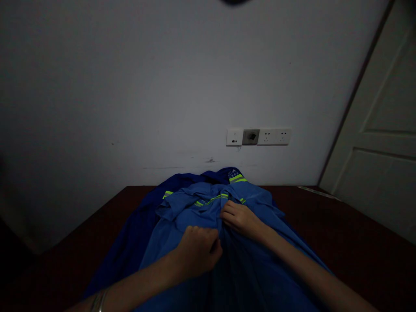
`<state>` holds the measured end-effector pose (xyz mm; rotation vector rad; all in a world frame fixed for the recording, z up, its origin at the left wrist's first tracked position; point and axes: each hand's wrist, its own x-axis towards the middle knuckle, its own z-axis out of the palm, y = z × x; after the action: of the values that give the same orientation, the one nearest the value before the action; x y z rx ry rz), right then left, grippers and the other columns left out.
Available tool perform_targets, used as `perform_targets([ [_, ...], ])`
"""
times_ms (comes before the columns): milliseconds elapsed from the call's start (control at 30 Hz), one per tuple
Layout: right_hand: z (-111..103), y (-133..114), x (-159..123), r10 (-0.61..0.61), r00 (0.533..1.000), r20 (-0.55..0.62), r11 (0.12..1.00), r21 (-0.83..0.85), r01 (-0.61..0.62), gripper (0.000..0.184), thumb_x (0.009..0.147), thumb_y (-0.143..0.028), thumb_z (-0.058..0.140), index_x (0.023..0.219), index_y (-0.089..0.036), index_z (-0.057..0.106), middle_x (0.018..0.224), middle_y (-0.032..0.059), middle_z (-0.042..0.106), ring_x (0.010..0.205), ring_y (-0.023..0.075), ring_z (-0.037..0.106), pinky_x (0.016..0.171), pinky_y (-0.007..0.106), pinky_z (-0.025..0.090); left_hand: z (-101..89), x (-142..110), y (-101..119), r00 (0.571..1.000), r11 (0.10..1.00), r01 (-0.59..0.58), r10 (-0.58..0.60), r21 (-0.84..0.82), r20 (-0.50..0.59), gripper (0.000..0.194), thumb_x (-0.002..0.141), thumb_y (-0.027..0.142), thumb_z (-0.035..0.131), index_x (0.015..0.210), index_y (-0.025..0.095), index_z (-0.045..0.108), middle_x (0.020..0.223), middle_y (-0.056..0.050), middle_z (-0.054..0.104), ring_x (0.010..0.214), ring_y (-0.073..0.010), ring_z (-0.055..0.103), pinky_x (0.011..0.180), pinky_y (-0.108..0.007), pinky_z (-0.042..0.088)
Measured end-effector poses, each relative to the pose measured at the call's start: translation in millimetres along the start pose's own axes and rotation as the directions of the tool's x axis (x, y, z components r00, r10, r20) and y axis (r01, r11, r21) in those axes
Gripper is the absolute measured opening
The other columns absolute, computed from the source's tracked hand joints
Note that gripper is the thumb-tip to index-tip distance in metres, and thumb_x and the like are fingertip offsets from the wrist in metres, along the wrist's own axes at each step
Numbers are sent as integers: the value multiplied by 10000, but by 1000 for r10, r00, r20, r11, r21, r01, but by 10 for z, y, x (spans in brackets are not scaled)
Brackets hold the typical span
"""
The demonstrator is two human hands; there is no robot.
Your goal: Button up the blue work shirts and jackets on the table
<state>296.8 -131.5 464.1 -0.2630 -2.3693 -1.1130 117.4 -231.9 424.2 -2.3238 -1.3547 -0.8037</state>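
Observation:
A blue shirt (256, 203) with bright green stripes lies bunched on a dark brown table (341, 234), over a darker blue garment (136, 225). My left hand (198, 249) is closed into a fist on the shirt's fabric near its middle. My right hand (240, 219) rests just beyond it, fingers curled and pinching a fold of the same shirt below the green-striped collar. A bracelet (99, 301) shows on my left wrist.
A pale wall rises behind the table, with a row of sockets and a switch (258, 137) low on it. A white panelled door (383, 143) stands at the right. The room is dim.

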Motion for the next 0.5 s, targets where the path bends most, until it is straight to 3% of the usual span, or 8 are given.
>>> perform_targets([
  [167,31,38,-5,-32,995,-95,999,-43,28,164,868,-174,437,820,-145,591,768,52,576,740,153,479,620,255,406,-52,211,-195,997,947,-79,73,-313,-29,246,770,286,495,621,145,631,592,-19,621,547,-120,544,535,-219,373],
  [267,53,61,-8,-47,990,-133,997,-65,38,162,869,-166,436,840,-141,594,776,54,588,746,152,492,627,256,409,-54,447,-430,980,851,-170,92,-497,-177,154,748,232,550,798,139,662,825,-41,661,775,-139,588,700,-211,434],
  [333,63,76,-6,-43,986,-162,996,-83,30,159,868,-158,437,854,-140,594,787,56,597,754,153,501,632,257,412,-8,577,-573,959,804,-248,127,-540,-252,235,716,238,611,928,144,653,988,-61,643,948,-163,562,857,-247,413],
  [500,72,121,14,-46,974,-223,992,-128,18,172,875,-173,430,861,-146,599,800,62,614,753,153,518,628,260,412,219,726,-751,971,716,-227,116,-661,-208,440,678,311,677,1088,163,611,1132,-81,604,1075,-202,519,976,-330,361],
])
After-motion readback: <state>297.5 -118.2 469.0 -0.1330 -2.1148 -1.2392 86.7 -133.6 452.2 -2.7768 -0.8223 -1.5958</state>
